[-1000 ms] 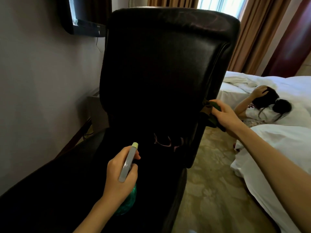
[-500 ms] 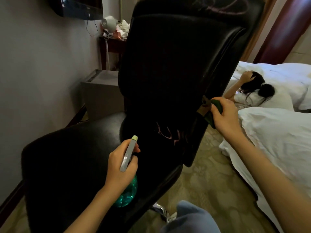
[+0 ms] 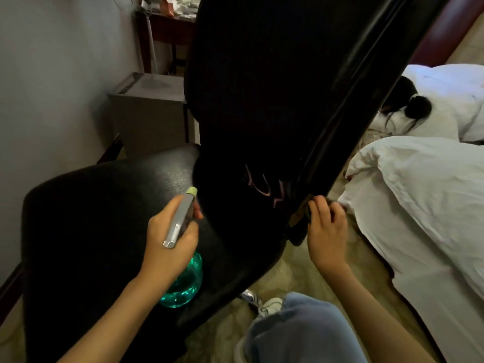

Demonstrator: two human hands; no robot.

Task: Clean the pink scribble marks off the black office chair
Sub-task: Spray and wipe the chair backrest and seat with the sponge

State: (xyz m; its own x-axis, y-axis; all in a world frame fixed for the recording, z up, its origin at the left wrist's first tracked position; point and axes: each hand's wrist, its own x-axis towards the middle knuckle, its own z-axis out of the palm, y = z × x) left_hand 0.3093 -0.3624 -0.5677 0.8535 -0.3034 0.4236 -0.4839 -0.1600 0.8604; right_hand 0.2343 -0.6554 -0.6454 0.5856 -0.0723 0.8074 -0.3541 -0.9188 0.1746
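- Head view, the only one. We are looking down on the black chair (image 3: 275,100), its backrest leaning toward the upper right and its seat (image 3: 104,218) spreading at the lower left.
- The pink marks (image 3: 264,188) are showing low on the backrest, near its right edge and between our two hands.
- Our left hand (image 3: 167,242) is gripping the bottle (image 3: 183,284), with the fingers curling round its neck under the grey spray head (image 3: 180,218). The pale nozzle tip is pointing up toward the marks but is not touching the chair. The green body is hanging below the hand, over the seat.
- Our right hand (image 3: 327,231) is curling its fingers round a dark cloth (image 3: 298,231) and holding it against the lower right edge of the backrest, just beside the marks. Much of the cloth is merging with the dark chair.
- Our knee (image 3: 301,331), in pale blue fabric, is showing at the bottom, with a white shoe (image 3: 269,305) just beyond it on the patterned carpet (image 3: 301,268).
- A white bed (image 3: 419,205) is filling the right side, and a person (image 3: 408,106) with dark hair is lying on it.
- A grey cabinet (image 3: 149,106) is standing behind the seat, against the wall (image 3: 52,74).
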